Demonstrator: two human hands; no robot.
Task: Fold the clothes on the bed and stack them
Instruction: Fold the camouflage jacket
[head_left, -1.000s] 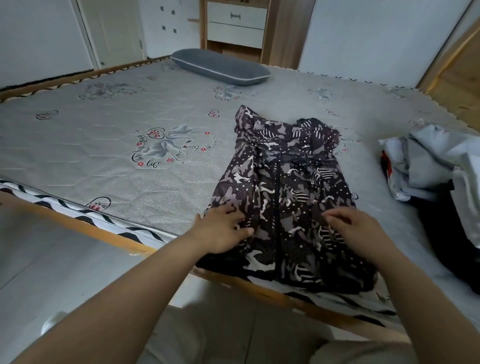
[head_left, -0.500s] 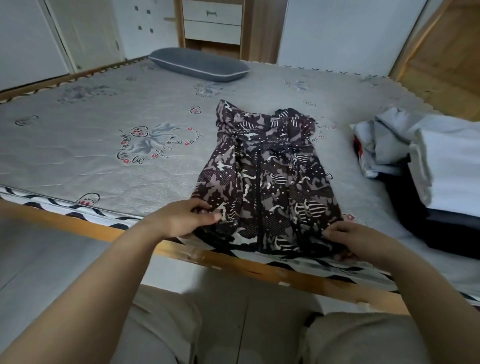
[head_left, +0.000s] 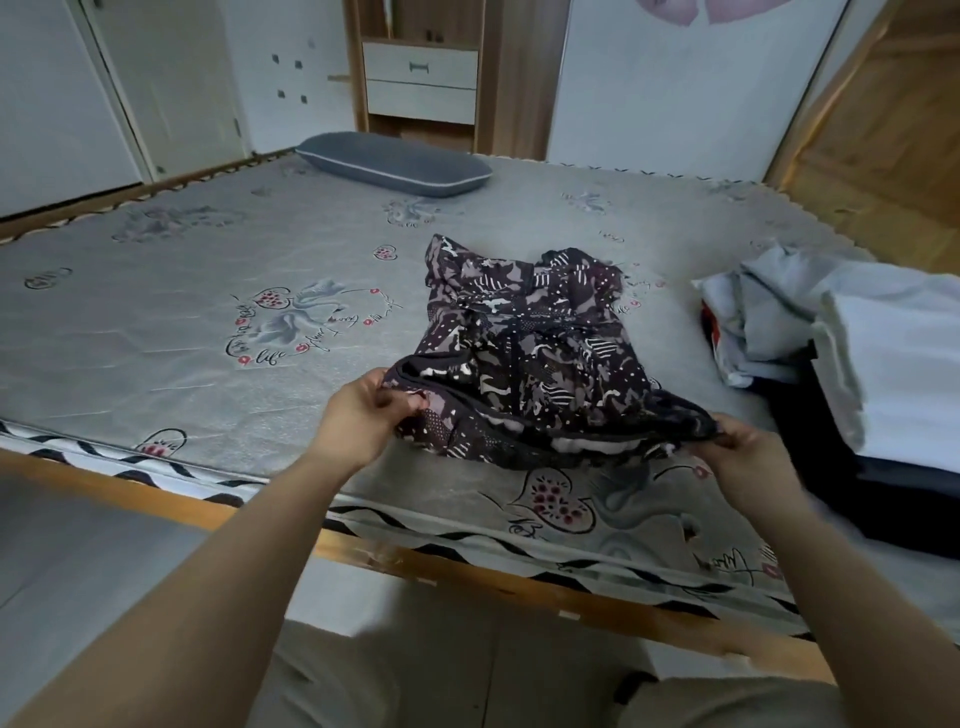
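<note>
Dress: dark patterned dress (head_left: 524, 353) lies on the bed (head_left: 208, 364), its near hem lifted off the mattress
Left hand: left hand (head_left: 363, 415) has fingers pinching the hem's left corner
Right hand: right hand (head_left: 748, 457) has fingers pinching the right corner
Pile: clothes pile (head_left: 831, 332) at the bed's right edge
Pillow: grey pillow (head_left: 395, 163) at the far side

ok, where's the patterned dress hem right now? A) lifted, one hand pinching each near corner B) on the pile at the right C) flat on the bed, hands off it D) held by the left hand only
A: the left hand and right hand each pinch a near corner of the dress, raising its hem off the bed.
</note>
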